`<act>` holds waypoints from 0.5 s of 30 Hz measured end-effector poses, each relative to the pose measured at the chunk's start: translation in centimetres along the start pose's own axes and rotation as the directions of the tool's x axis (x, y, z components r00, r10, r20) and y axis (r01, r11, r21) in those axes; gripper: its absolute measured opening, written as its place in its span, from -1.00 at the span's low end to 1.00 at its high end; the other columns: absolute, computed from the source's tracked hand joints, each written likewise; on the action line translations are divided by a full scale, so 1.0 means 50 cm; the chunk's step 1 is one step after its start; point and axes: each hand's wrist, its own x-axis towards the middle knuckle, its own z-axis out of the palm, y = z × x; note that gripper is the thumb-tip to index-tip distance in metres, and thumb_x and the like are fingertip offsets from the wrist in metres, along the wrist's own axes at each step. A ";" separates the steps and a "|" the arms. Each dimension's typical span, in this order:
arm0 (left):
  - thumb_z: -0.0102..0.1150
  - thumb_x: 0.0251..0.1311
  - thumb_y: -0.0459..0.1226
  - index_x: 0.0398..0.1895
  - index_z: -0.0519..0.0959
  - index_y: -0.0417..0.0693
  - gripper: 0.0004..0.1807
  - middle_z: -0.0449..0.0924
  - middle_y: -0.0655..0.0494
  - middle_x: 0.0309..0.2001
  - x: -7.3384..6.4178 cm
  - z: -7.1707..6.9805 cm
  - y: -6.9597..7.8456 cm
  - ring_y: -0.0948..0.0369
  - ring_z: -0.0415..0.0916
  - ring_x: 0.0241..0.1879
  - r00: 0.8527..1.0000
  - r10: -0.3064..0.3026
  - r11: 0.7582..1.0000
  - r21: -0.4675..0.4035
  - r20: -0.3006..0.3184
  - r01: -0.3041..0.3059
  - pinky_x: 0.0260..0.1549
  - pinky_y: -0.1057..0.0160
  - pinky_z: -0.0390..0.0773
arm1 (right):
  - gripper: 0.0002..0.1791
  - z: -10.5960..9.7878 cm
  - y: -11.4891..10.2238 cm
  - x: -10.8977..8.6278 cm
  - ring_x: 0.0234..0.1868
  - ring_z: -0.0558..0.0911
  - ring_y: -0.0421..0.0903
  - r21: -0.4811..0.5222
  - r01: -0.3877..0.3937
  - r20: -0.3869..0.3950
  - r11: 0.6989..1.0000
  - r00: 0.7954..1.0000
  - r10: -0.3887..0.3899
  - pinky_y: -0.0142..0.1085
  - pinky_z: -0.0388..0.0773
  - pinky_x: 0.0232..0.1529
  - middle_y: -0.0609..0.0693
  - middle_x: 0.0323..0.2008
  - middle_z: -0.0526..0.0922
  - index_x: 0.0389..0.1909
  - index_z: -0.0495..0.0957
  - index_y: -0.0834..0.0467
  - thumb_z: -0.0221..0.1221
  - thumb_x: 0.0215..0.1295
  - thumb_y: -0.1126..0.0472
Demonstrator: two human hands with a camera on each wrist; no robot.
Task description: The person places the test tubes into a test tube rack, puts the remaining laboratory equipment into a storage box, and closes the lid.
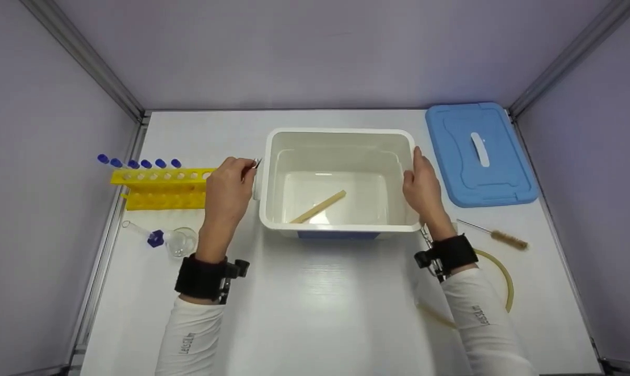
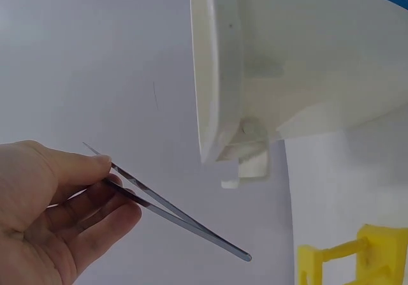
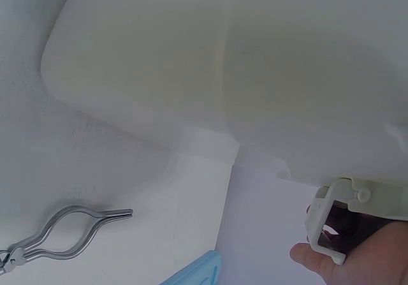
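In the left wrist view my left hand (image 2: 70, 208) pinches metal tweezers (image 2: 185, 218) between thumb and fingers, their tips pointing away from the bin. In the head view that hand (image 1: 229, 190) is just left of a white plastic bin (image 1: 341, 227). At the bin's right rim is my right hand (image 1: 423, 185), its thumb at the rim and fingers along the outside. The right wrist view shows its fingers around a white side latch (image 3: 328, 221), partly hidden. Inside the bin lies a pale tan stick (image 1: 319, 207).
Left are a yellow rack (image 1: 163, 201) with several blue-capped tubes and a glass flask (image 1: 181, 243). On the right lie a blue lid (image 1: 482, 183), a bristle brush (image 1: 508, 239), yellowish tubing (image 1: 508, 282) and metal tongs (image 3: 83, 234). Walls enclose the table (image 1: 320, 313).
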 end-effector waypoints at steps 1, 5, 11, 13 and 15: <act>0.25 0.44 -0.33 0.03 0.73 -0.32 -0.75 0.76 -0.24 -0.09 0.002 0.001 0.007 -0.09 0.75 -0.10 1.000 0.011 1.000 -0.007 -0.003 -0.011 0.00 0.02 0.77 | -0.30 -0.001 0.000 0.000 0.54 0.31 0.39 -0.003 0.000 -0.001 1.000 1.000 0.000 0.21 0.32 0.52 0.53 0.50 0.26 0.61 -0.06 0.48 -0.11 0.55 0.38; 0.27 0.42 -0.35 -0.01 0.74 -0.33 -0.78 0.76 -0.23 -0.12 0.009 0.006 0.036 -0.07 0.75 -0.15 0.997 0.076 0.996 -0.035 -0.021 -0.077 -0.07 0.06 0.78 | -0.31 -0.001 0.001 -0.001 0.52 0.33 0.40 0.000 0.004 -0.006 1.000 1.000 -0.004 0.22 0.33 0.51 0.54 0.49 0.28 0.61 -0.05 0.49 -0.12 0.54 0.39; 0.25 0.43 -0.36 -0.01 0.73 -0.32 -0.79 0.76 -0.21 -0.12 0.018 0.015 0.074 -0.03 0.76 -0.15 0.989 0.150 0.986 -0.078 -0.007 -0.150 -0.10 0.10 0.79 | -0.31 0.001 0.001 -0.003 0.52 0.34 0.38 0.009 0.011 -0.010 1.000 1.000 -0.011 0.22 0.36 0.47 0.53 0.50 0.27 0.61 -0.06 0.48 -0.14 0.56 0.38; 0.26 0.43 -0.35 -0.01 0.73 -0.31 -0.79 0.76 -0.20 -0.13 0.021 0.018 0.085 -0.02 0.76 -0.16 0.985 0.170 0.981 -0.091 0.002 -0.169 -0.10 0.10 0.78 | -0.31 0.001 0.002 -0.003 0.52 0.33 0.39 0.008 0.008 -0.010 1.000 1.000 -0.008 0.22 0.35 0.48 0.53 0.50 0.26 0.62 -0.06 0.48 -0.14 0.56 0.37; 0.26 0.44 -0.34 -0.02 0.73 -0.30 -0.79 0.76 -0.19 -0.13 0.023 0.021 0.093 -0.02 0.76 -0.16 0.981 0.196 0.975 -0.107 0.013 -0.193 -0.10 0.10 0.78 | -0.31 0.001 0.002 -0.003 0.53 0.32 0.39 0.005 0.006 -0.009 1.000 1.000 -0.006 0.23 0.34 0.49 0.53 0.51 0.25 0.62 -0.06 0.48 -0.14 0.55 0.37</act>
